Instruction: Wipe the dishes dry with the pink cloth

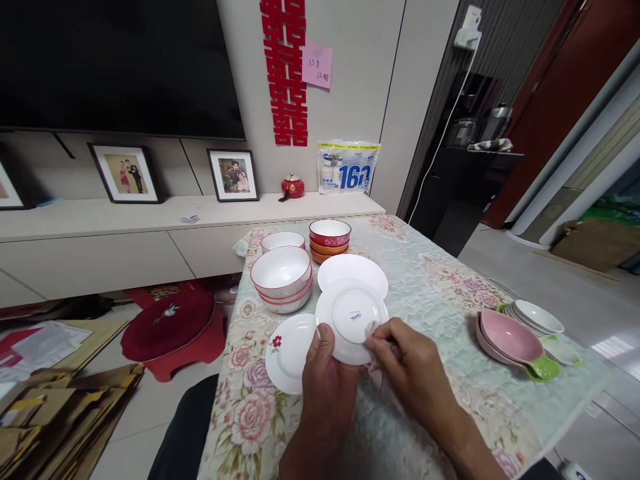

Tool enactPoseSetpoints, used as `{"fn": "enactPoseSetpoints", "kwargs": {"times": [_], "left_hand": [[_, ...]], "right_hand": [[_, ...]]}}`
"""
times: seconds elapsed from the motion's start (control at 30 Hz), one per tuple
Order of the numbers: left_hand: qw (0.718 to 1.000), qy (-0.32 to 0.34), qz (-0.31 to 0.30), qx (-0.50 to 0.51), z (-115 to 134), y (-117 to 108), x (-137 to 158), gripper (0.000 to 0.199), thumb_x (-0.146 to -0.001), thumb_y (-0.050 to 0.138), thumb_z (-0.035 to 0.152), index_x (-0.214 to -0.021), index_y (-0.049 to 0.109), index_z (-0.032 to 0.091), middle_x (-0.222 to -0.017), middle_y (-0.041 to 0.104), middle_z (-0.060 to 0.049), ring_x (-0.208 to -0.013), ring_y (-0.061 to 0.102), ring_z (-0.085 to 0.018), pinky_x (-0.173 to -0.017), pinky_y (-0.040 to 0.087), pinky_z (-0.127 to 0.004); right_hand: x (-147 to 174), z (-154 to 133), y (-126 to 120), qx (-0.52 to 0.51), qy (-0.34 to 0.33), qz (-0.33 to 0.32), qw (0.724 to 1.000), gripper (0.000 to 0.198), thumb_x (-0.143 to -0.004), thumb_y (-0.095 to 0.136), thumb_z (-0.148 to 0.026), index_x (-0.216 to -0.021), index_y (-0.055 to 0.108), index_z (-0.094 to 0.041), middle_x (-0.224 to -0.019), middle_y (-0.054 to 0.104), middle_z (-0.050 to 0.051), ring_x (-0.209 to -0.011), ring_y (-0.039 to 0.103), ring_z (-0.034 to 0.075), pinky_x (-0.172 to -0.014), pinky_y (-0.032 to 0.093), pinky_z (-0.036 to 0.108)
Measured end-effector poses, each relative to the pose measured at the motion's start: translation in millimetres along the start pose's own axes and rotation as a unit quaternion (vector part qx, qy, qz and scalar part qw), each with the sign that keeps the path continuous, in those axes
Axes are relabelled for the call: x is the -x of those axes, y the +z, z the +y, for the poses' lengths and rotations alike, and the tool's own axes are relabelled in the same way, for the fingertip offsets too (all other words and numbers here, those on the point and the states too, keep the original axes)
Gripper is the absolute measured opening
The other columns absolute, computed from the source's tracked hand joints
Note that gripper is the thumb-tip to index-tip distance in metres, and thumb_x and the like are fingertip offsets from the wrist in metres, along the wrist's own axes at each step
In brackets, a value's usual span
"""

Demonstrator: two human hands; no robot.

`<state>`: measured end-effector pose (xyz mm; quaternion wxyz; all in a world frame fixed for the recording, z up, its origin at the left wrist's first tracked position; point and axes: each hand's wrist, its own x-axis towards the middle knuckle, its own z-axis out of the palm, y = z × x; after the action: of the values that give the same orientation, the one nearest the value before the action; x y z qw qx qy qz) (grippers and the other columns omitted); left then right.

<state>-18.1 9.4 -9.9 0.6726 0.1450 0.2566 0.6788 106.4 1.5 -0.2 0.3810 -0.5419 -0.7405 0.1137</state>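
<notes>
My left hand (330, 380) grips a small white plate (345, 300) from below, thumb over its near rim. The plate is tilted, with its underside and a small blue mark facing me. Closed at the plate's right edge, my right hand (410, 360) pinches a thin pale cloth (371, 328) against the underside; most of the cloth is hidden by the fingers. Just left of the held plate lies a white plate with a red flower (287, 353). Behind it, a plain white oval plate (365, 270) rests on the table.
Red-rimmed white bowls (283, 273) stand stacked at the back left, beside red and orange bowls (330, 240). At the right lie pink leaf-shaped dishes (510, 337) and white dishes (537, 315). A floral cloth covers the table (260, 427). A red stool (170, 320) stands on the left.
</notes>
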Motion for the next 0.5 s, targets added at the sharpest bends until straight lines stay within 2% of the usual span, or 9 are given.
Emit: {"fn": "enactPoseSetpoints", "kwargs": {"times": [0.13, 0.2, 0.3, 0.43, 0.5], "left_hand": [[0.998, -0.041, 0.007, 0.047, -0.6, -2.4, -7.8, 0.058, -0.087, 0.063, 0.048, -0.131, 0.060, 0.012, -0.120, 0.072, -0.014, -0.113, 0.066, -0.029, -0.101, 0.050, -0.040], [0.997, -0.045, 0.020, 0.063, 0.3, -3.6, -11.4, 0.058, -0.089, 0.060, 0.049, -0.134, 0.059, 0.012, -0.123, 0.071, -0.014, -0.116, 0.064, -0.028, -0.103, 0.049, -0.039], [0.992, -0.046, 0.002, 0.114, 5.1, -5.2, -16.0, 0.052, -0.096, 0.048, 0.046, -0.139, 0.056, 0.016, -0.132, 0.067, -0.012, -0.126, 0.058, -0.026, -0.109, 0.044, -0.038], [0.985, -0.054, 0.000, 0.163, 13.1, -6.6, -19.1, 0.047, -0.102, 0.035, 0.036, -0.146, 0.048, 0.025, -0.139, 0.062, -0.007, -0.136, 0.049, -0.022, -0.117, 0.034, -0.039], [0.983, -0.077, 0.003, 0.165, 15.0, -7.7, -19.4, 0.048, -0.103, 0.032, 0.035, -0.148, 0.043, 0.025, -0.139, 0.062, -0.007, -0.137, 0.048, -0.022, -0.119, 0.030, -0.041]], "right_hand": [[5.9, -14.0, 3.5, 0.051, -0.124, -0.068, 0.989, 0.021, -0.097, 0.049, -0.024, -0.077, 0.053, -0.020, -0.074, 0.060, 0.002, -0.066, 0.055, 0.015, -0.060, 0.040, 0.025], [7.5, -14.6, -0.6, 0.054, -0.132, -0.093, 0.985, 0.020, -0.098, 0.049, -0.023, -0.078, 0.053, -0.020, -0.075, 0.060, 0.002, -0.067, 0.055, 0.015, -0.059, 0.040, 0.025], [12.4, -9.7, -3.0, 0.047, -0.124, -0.129, 0.983, 0.016, -0.096, 0.051, -0.020, -0.081, 0.053, -0.020, -0.078, 0.061, 0.001, -0.068, 0.057, 0.015, -0.060, 0.041, 0.025], [26.4, -3.5, 12.2, 0.087, -0.139, -0.158, 0.974, 0.011, -0.092, 0.053, -0.015, -0.085, 0.060, -0.021, -0.080, 0.064, 0.003, -0.070, 0.059, 0.017, -0.060, 0.043, 0.027], [33.4, -3.7, 18.4, 0.089, -0.153, -0.143, 0.974, 0.012, -0.091, 0.055, -0.016, -0.083, 0.062, -0.022, -0.079, 0.065, 0.003, -0.073, 0.060, 0.019, -0.063, 0.045, 0.029]]}}
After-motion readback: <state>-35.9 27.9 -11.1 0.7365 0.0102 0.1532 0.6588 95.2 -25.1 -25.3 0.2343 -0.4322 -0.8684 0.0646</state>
